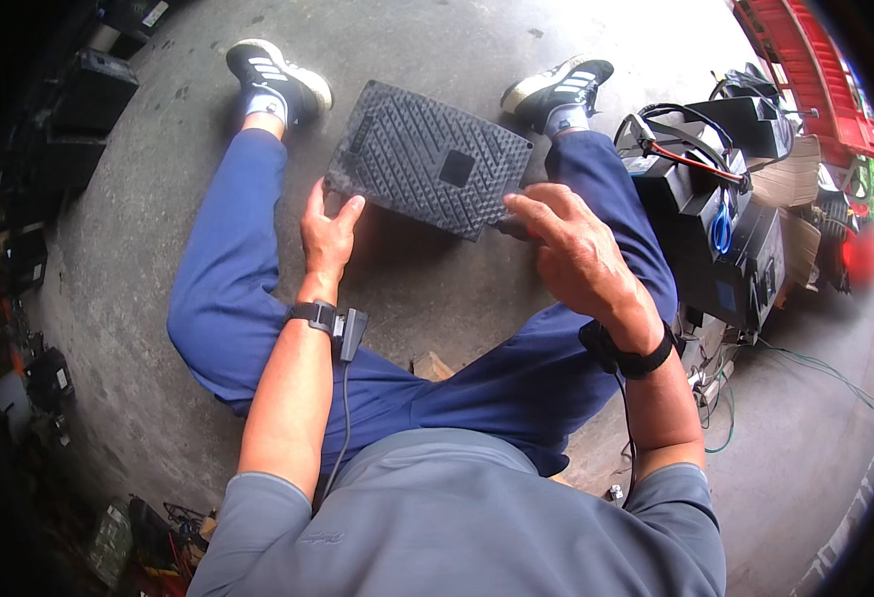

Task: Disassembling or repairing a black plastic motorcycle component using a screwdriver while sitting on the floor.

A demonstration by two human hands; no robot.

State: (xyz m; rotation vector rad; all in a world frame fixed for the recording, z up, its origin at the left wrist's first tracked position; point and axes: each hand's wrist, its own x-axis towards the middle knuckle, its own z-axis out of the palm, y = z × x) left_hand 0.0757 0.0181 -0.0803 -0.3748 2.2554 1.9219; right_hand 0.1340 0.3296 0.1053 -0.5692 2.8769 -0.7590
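Both grips are unclear, partly hidden: left hand [328,239] and right hand [580,247] at a black box [430,157].

A black rectangular case [422,157], diagonally ridged face showing, is askew between the shoes [276,80].

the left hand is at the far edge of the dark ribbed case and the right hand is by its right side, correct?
Not quite: the head view shows the left hand at the near left corner of the dark ribbed case. The right hand is by its right side.
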